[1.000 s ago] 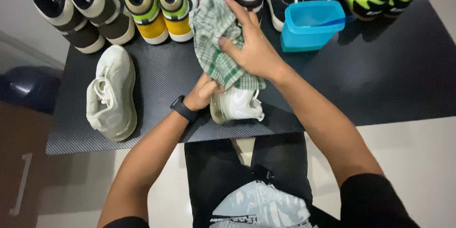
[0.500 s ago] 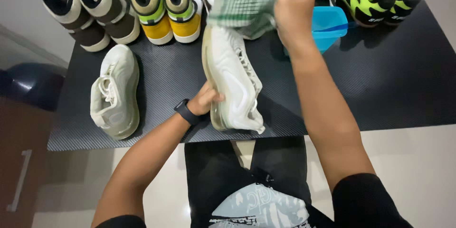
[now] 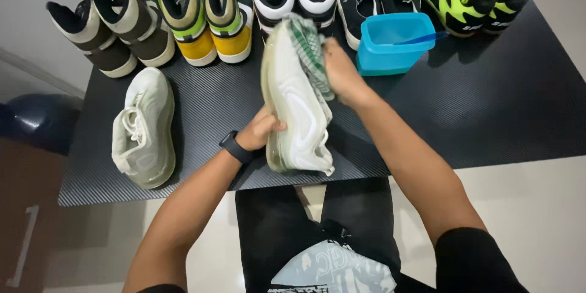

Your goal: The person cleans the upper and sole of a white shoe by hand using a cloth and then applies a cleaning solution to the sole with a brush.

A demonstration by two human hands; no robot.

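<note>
Head view: left hand (image 3: 261, 131) wraps around the white shoe (image 3: 294, 104), tipped on its side over the black mat (image 3: 488, 104). Right hand (image 3: 343, 73) reaches forward, squeezing a green checked cloth (image 3: 312, 49) against it.

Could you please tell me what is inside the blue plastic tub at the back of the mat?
A blue handle, perhaps a brush or spoon, leans out over the rim of the blue tub. Its lower end and anything else on the tub's bottom cannot be made out from this angle.

White sneaker (image 3: 297, 101): smooth, faintly glossy. Checked cloth (image 3: 311, 55): soft woven. Mat (image 3: 506, 97): textured weave. Tub (image 3: 390, 43): glossy plastic.
</note>
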